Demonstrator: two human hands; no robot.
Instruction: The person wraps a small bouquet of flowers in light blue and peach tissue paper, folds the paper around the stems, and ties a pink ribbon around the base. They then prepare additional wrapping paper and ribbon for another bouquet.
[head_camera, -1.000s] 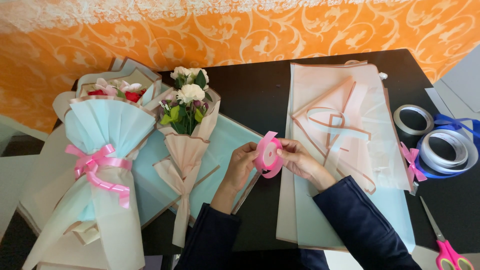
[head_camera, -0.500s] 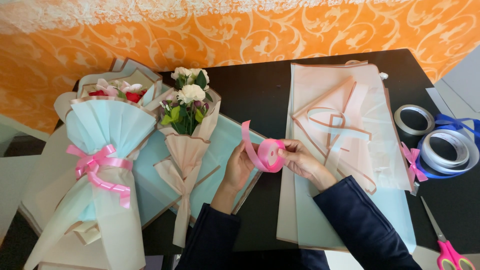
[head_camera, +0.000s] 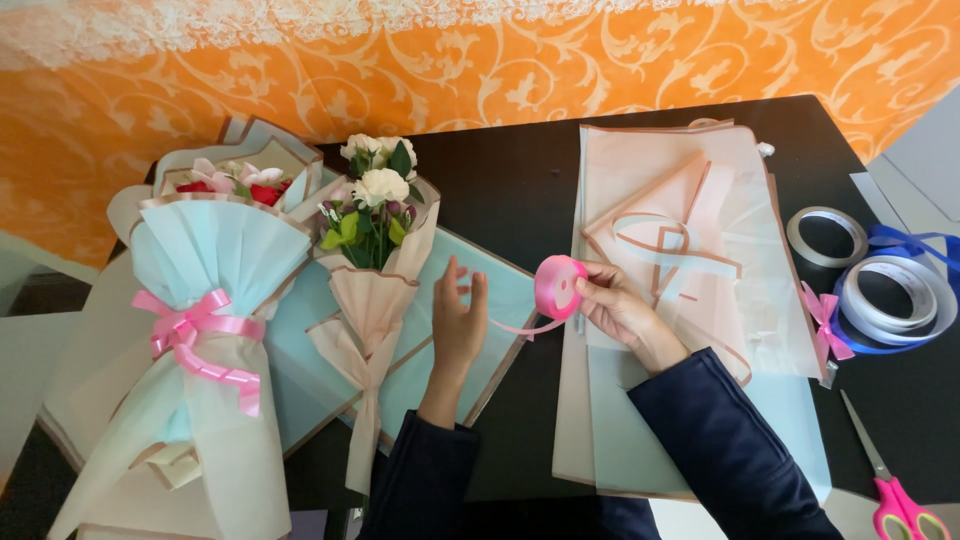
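My right hand holds a pink ribbon spool upright above the table. A loose strand of pink ribbon runs from the spool to my left hand, whose fingers are spread and raised while it pinches the strand's end. Just left of that hand lies a small bouquet of white flowers in peach wrapping. Further left lies a larger bouquet in pale blue and cream paper, tied with a pink bow.
Sheets of peach and blue wrapping paper lie to the right on the dark table. Rolls of tape and blue ribbon sit at far right, a small pink bow beside them, and pink-handled scissors at bottom right.
My hands have moved apart: the right carried the spool to the right while the left slid left, drawing out a longer strand of ribbon.
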